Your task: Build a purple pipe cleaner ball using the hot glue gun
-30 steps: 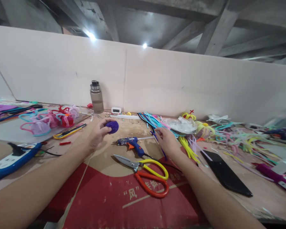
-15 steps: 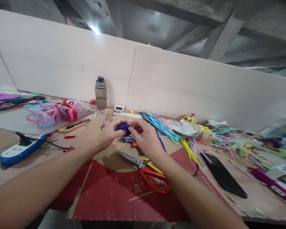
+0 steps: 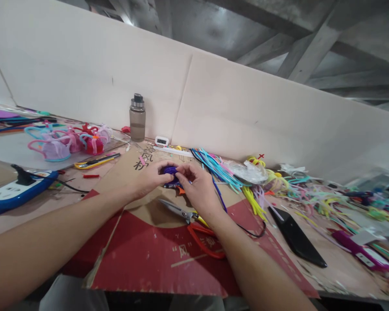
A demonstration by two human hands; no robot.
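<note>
Between my two hands is a small dark purple coil of fuzzy pipe cleaner (image 3: 169, 171), partly covered by my fingers. My left hand (image 3: 154, 176) curls around its left side, thumb in front. On its right edge, the fingertips of my right hand (image 3: 194, 181) pinch it. Below them on the cardboard lie scissors (image 3: 184, 214) with red handles, partly under my right forearm. An orange scrap (image 3: 180, 190) and a dark patterned item, mostly hidden, sit just beneath the coil.
Red and brown cardboard (image 3: 142, 259) covers the table front. A water bottle (image 3: 137, 119) stands at the wall. Leftward are a power strip (image 3: 16, 192), a yellow cutter (image 3: 97, 161) and pipe-cleaner pieces (image 3: 56, 149). Blue pipe cleaners (image 3: 218, 166), a black case (image 3: 296, 237) and a purple tool (image 3: 359, 250) lie right.
The view has tilted and shifted slightly. Both hands keep hold of the purple coil, in nearly the same place over the cardboard, with the fingers little changed.
</note>
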